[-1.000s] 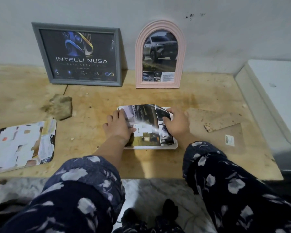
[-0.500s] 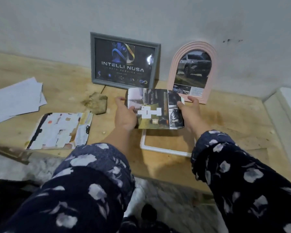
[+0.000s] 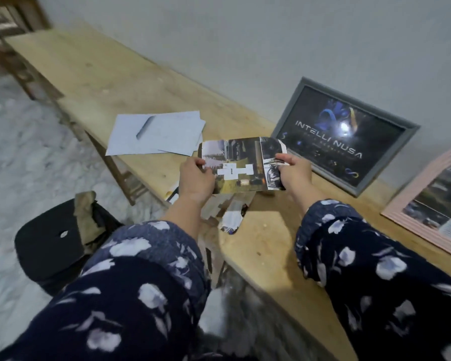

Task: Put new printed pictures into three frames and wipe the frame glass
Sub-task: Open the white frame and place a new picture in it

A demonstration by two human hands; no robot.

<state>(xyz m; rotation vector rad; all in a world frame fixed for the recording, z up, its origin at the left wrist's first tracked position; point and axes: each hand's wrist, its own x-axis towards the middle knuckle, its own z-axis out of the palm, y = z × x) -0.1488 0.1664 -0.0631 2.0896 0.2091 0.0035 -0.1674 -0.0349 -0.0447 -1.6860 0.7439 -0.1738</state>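
Note:
I hold a printed picture [image 3: 241,165] with white tape on it in the air above the wooden table [image 3: 94,74]. My left hand [image 3: 194,179] pinches its left edge and my right hand [image 3: 293,173] pinches its right edge. A grey frame [image 3: 345,136] with a dark "INTELLI NUSA" print leans on the wall behind the picture. A pink arched frame [image 3: 427,207] with a car photo stands at the far right, cut off by the image edge. The white frame from before is out of view.
A stack of white sheets [image 3: 156,134] lies on the table left of the picture. A taped, cut-up print [image 3: 229,212] lies under my hands near the table edge. A black stool [image 3: 50,243] with a brown cloth [image 3: 85,217] on it stands on the floor at the left.
Both hands lifted the picture off the white frame on the table and carried it leftward. My view swung left, so the white frame dropped out of sight and the stool appeared.

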